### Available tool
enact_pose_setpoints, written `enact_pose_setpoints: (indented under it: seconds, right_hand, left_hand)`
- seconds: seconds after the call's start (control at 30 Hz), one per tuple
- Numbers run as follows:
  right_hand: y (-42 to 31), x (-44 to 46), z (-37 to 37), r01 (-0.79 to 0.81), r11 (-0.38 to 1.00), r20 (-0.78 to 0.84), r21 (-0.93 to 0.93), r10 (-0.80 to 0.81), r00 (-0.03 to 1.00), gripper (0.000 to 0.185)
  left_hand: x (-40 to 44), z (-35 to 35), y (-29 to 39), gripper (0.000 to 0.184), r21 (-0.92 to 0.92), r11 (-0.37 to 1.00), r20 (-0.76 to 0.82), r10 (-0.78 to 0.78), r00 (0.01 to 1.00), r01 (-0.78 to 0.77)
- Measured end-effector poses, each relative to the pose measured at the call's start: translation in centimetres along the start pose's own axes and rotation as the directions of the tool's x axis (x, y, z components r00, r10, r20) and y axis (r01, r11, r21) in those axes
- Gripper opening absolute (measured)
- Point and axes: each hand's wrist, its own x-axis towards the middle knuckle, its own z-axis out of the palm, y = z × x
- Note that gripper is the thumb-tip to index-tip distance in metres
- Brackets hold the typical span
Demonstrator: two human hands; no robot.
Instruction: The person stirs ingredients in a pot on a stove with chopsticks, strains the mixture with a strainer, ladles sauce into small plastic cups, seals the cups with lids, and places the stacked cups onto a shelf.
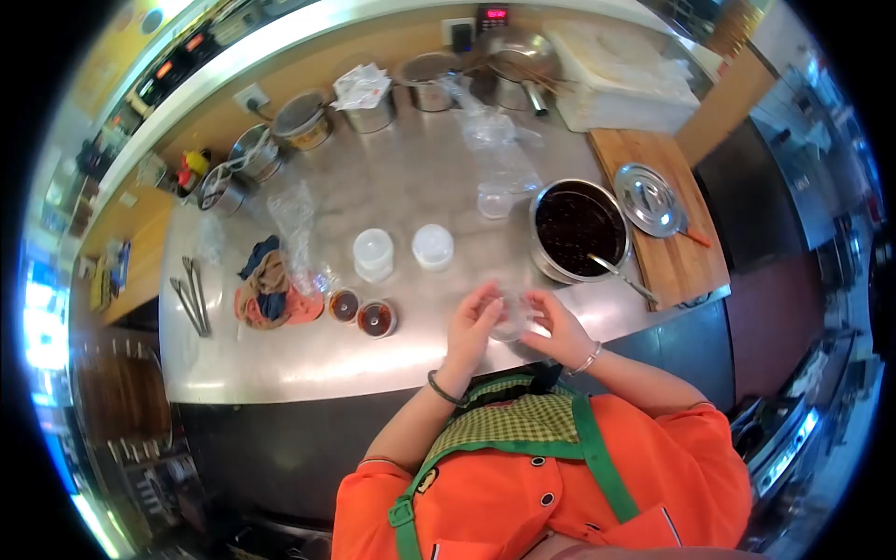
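Over the steel table's front edge, my left hand (476,322) and my right hand (554,329) hold a small clear plastic cup (509,322) between them, fingers bent around its sides. To the right of the hands stands a steel pot (579,231) of dark sauce with a spoon handle (621,277) leaning out over its rim. Two stacks of clear containers, one left (373,254) and one right (432,247), stand beyond my left hand. Two small cups of reddish-brown contents, one (343,305) and another (377,318), sit left of it.
A wooden board (691,257) with a steel lid (649,200) lies at the right. Crumpled cloths (271,289) and tongs (190,299) lie at the left. Several metal pots and a large white box (621,75) line the back. Plastic bags (495,140) lie mid-table.
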Motion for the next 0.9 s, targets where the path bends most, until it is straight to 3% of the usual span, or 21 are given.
enact_pose_setpoints:
  seconds: [0.03, 0.07, 0.1, 0.17, 0.23, 0.3, 0.33, 0.37, 0.4, 0.43, 0.47, 0.5, 0.53, 0.57, 0.6, 0.7, 0.8, 0.87, 0.9]
  right_hand:
    - [0.2, -1.4, -0.4, -0.195, 0.920, 0.064, 0.340, 0.184, 0.981, 0.069]
    - [0.0, -2.6, -0.6, -0.219, 0.949, 0.071, 0.228, 0.209, 0.975, 0.069]
    - [0.2, -3.6, -0.2, -0.092, 0.987, -0.009, 0.132, 0.094, 0.996, 0.070]
    - [0.2, -4.6, -0.3, -0.167, 0.974, -0.027, 0.155, 0.173, 0.985, 0.066]
    - [2.0, -5.7, -2.2, -0.239, 0.961, -0.034, 0.141, 0.246, 0.969, 0.063]
    - [4.7, -7.3, -5.1, -0.337, 0.935, -0.123, 0.111, 0.350, 0.929, 0.054]
    - [6.5, -8.3, -6.3, -0.389, 0.882, -0.289, 0.265, 0.457, 0.841, 0.054]
    - [9.1, -9.1, -7.9, -0.396, 0.872, -0.386, 0.289, 0.485, 0.785, 0.058]
    - [9.6, -8.9, -9.2, -0.286, 0.922, -0.469, 0.260, 0.380, 0.797, 0.063]
    - [9.7, -8.2, -10.7, -0.246, 0.923, -0.463, 0.294, 0.363, 0.809, 0.068]
    - [7.1, -6.8, -10.8, -0.101, 0.959, -0.593, 0.265, 0.245, 0.767, 0.051]
    - [5.8, -5.7, -11.5, -0.100, 0.957, -0.591, 0.271, 0.247, 0.768, 0.051]
    - [4.9, -4.4, -12.5, -0.061, 0.970, -0.592, 0.234, 0.192, 0.783, 0.033]
    - [4.5, -3.3, -13.2, -0.023, 0.980, -0.589, 0.198, 0.138, 0.796, 0.018]
    - [4.4, -2.1, -13.3, -0.022, 0.979, -0.588, 0.200, 0.138, 0.797, 0.018]
    - [4.5, 0.0, -13.5, 0.025, 0.990, -0.562, 0.139, 0.058, 0.825, 0.018]
    - [4.7, 0.2, -14.2, 0.037, 0.992, -0.512, 0.124, 0.032, 0.859, 0.021]
    - [5.5, -0.3, -14.9, 0.019, 0.918, -0.554, 0.396, 0.222, 0.803, 0.023]
    - [5.7, -0.7, -15.2, 0.017, 0.918, -0.550, 0.397, 0.223, 0.804, 0.023]
  left_hand:
    - [-0.6, 1.0, -0.5, 0.039, 0.005, 1.000, 0.018, -0.019, 1.000, 0.019]
    - [-1.1, 2.3, -0.9, 0.035, 0.009, 0.993, 0.037, -0.117, 0.992, 0.116]
    - [-1.4, 3.5, -1.2, 0.030, 0.013, 0.978, 0.054, -0.208, 0.977, 0.208]
    - [-1.7, 4.0, -1.1, 0.029, 0.013, 0.973, 0.034, -0.232, 0.972, 0.232]
    - [-1.9, 3.0, -0.4, 0.025, 0.322, 0.922, -0.064, -0.206, 0.976, 0.216]
    - [-3.0, 1.7, -0.4, 0.031, 0.390, 0.900, 0.023, -0.222, 0.975, 0.195]
    - [-3.8, 1.5, -0.1, 0.033, 0.495, 0.849, 0.161, -0.301, 0.940, 0.187]
    - [-4.3, 1.4, 0.1, 0.036, 0.588, 0.794, 0.283, -0.382, 0.880, 0.155]
    - [-4.3, 0.3, -0.8, 0.050, 0.666, 0.738, 0.439, -0.272, 0.856, -0.107]
    - [-4.2, 0.5, -0.2, 0.050, 0.669, 0.735, 0.437, -0.275, 0.856, -0.106]
    - [-4.2, 1.2, 0.9, 0.062, 0.694, 0.717, 0.451, -0.356, 0.818, -0.070]
    - [-4.1, 1.8, 1.9, 0.074, 0.719, 0.694, 0.460, -0.434, 0.775, -0.038]
    - [-3.8, 2.2, 2.6, 0.074, 0.722, 0.690, 0.455, -0.433, 0.778, -0.039]
    - [-3.4, 2.7, 3.3, 0.082, 0.760, 0.649, 0.475, -0.511, 0.717, -0.042]
    - [-3.1, 3.0, 3.7, 0.090, 0.794, 0.606, 0.488, -0.587, 0.647, -0.048]
    - [-1.8, 3.4, 3.3, 0.089, 0.825, 0.538, 0.531, -0.632, 0.564, -0.173]
    - [-2.0, 3.5, 3.0, 0.086, 0.806, 0.579, 0.533, -0.624, 0.571, -0.120]
    - [-2.2, 3.0, 2.6, 0.085, 0.792, 0.603, 0.544, -0.628, 0.557, -0.095]
    - [-2.3, 2.6, 2.2, 0.083, 0.779, 0.623, 0.556, -0.633, 0.539, -0.072]
